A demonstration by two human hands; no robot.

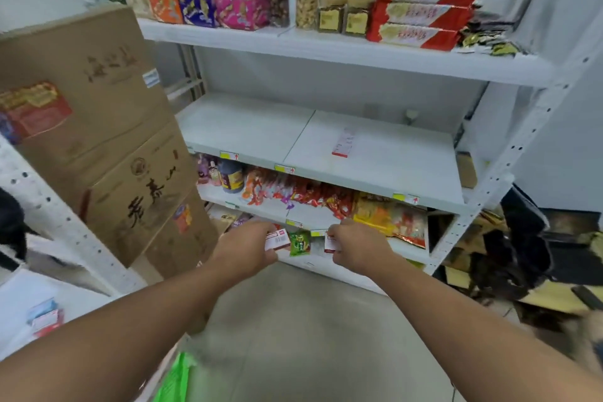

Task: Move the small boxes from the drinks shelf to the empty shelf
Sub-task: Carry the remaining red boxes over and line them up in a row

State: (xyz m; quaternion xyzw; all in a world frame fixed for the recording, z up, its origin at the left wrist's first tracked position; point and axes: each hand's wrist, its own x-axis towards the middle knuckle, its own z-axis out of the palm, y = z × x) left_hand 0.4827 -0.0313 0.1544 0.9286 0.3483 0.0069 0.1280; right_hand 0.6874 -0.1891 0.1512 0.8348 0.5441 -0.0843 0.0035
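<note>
Pick-up step: we hold one small box in each hand at the low shelf.

Nearest, our left hand (pixel 253 243) is closed around a red-and-white box (pixel 277 238); our right hand (pixel 354 245) is closed on a second box (pixel 330 243), a green packet (pixel 299 242) between them. Farther up, the empty shelf (pixel 248 127) is bare except for a paper slip (pixel 344 142). Next, we judge, both boxes must be raised and set there.

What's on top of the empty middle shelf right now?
The middle shelf holds only a paper slip lying flat right of centre and a small pale thing by the back wall. The far right corner is hidden behind the upright.
</note>
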